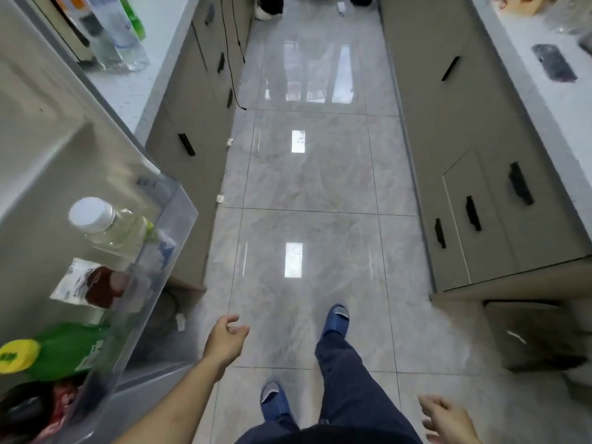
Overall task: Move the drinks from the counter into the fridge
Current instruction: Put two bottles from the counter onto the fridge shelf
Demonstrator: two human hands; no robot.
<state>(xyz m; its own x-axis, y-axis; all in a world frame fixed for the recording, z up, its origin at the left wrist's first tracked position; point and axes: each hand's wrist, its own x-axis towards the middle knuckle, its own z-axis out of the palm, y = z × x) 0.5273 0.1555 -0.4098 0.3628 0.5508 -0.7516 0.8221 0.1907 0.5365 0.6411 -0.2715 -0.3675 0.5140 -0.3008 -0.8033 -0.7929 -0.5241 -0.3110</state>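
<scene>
Glossy grey tiled floor (307, 174) between beige cabinets (448, 155).

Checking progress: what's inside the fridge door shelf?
The door shelf holds a white-capped bottle, a brown drink, a green bottle and a dark one, partly cut off.

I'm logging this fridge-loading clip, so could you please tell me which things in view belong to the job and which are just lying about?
Belongs to the job:
- clear plastic bottles on the left counter
- open fridge door's clear shelf
- white-capped clear bottle in it
- yellow-capped green bottle in it
- empty left hand
- empty right hand

Just lying about:
- black flat object on the right counter
- dangling black cable
</scene>
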